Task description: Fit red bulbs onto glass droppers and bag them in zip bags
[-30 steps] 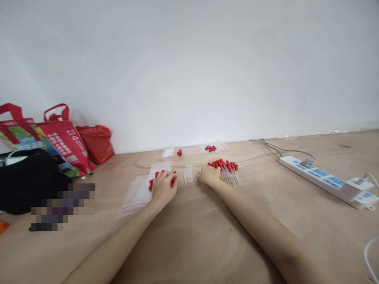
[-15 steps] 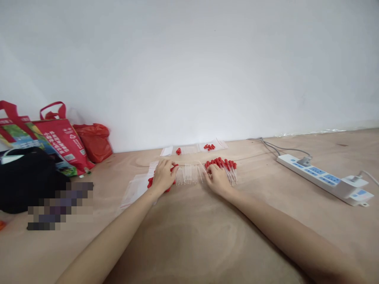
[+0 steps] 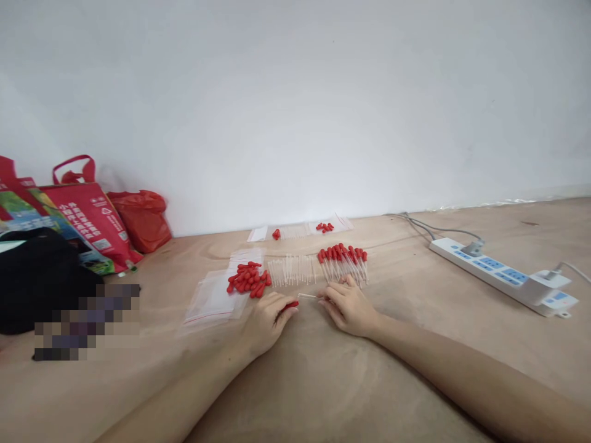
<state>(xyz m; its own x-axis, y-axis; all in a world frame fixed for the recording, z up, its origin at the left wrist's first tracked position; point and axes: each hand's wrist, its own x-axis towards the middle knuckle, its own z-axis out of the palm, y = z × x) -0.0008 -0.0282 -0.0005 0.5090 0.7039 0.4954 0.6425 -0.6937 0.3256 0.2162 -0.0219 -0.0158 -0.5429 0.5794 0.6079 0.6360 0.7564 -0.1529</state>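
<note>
My left hand (image 3: 271, 317) pinches a red rubber bulb (image 3: 292, 304). Facing it, my right hand (image 3: 348, 306) holds a thin clear tube (image 3: 307, 296) whose free end points at the bulb, a small gap between them. Beyond my left hand lies a pile of loose red bulbs (image 3: 249, 279) on clear plastic bags (image 3: 207, 298). A row of clear tubes (image 3: 292, 271) lies in the middle. Behind my right hand are several tubes with red bulbs fitted (image 3: 342, 255), laid side by side.
Near the wall, small bags (image 3: 295, 231) hold tubes and red bulbs. At the right lies a white power strip (image 3: 498, 271) with grey cables. Red shopping bags (image 3: 92, 221), a red plastic bag (image 3: 143, 221) and a black cloth item (image 3: 44, 280) stand at the left.
Both hands have moved back toward me, away from the bulb pile and tube row. The left now shows a red bulb, and the right's tube has swung to lie level toward it.
</note>
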